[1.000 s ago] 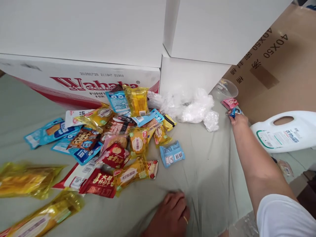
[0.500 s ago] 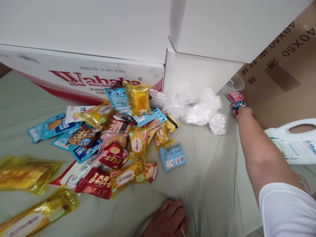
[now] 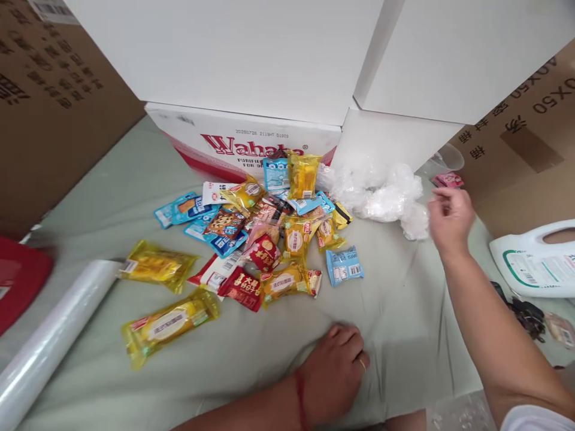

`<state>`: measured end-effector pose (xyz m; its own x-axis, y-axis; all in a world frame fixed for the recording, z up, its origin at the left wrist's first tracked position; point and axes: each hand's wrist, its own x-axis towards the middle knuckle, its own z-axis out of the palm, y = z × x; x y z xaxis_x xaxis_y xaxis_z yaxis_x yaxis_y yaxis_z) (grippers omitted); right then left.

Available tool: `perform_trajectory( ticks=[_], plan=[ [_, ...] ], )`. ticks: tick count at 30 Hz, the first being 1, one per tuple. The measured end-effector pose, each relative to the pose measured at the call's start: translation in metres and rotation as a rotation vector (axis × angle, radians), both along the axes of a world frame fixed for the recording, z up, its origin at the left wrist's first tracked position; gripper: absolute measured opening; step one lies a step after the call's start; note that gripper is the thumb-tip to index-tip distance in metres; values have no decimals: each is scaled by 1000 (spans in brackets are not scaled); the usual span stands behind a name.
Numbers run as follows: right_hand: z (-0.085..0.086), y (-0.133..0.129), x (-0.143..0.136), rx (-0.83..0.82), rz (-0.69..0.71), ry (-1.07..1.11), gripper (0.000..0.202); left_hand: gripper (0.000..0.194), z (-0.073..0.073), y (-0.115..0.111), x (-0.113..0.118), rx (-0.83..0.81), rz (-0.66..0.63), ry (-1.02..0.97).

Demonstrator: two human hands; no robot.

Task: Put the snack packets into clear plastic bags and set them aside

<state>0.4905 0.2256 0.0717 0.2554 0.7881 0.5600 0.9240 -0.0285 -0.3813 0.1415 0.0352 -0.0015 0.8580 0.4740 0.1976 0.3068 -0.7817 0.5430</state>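
My left hand (image 3: pixel 335 374), with a ring and a red wrist string, rests on the green sheet (image 3: pixel 287 335). Its fingers are curled under in a loose fist, with nothing seen in them. At the right, my slightly blurred right hand (image 3: pixel 451 221) is raised, thumb and fingers loosely bent and apart, with no object visible between them. Just beyond it lies a pink packet (image 3: pixel 448 179). Left of it is crumpled clear plastic (image 3: pixel 389 194). Wrapped snacks form a pile, among them a yellow bread packet (image 3: pixel 283 283), a red packet (image 3: pixel 242 288) and a blue packet (image 3: pixel 344 266).
A white Wahaha carton (image 3: pixel 179 123) stands behind the pile. Brown cardboard (image 3: pixel 530 149) borders the right side, near a white detergent bottle (image 3: pixel 534 263) and a clear plastic tub (image 3: pixel 449 158). A plastic film roll (image 3: pixel 58 335) and red object (image 3: pixel 20 275) lie left.
My right hand has drawn back from beside the pink packet; the blue packet at its fingers is no longer visible. The view has shifted left, showing the film roll. My left hand stays on the sheet.
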Motion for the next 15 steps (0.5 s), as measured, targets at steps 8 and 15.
perform_trajectory(
  ticks=[8, 15],
  plan=[
    [33, -8, -66, -94, 84, -203, 21, 5, 3, 8, 0, -154, -35, -11],
    [26, -112, -138, -98, 149, 1031, 38, 23, 3, 25, 2, -943, 370, -721]
  ],
)
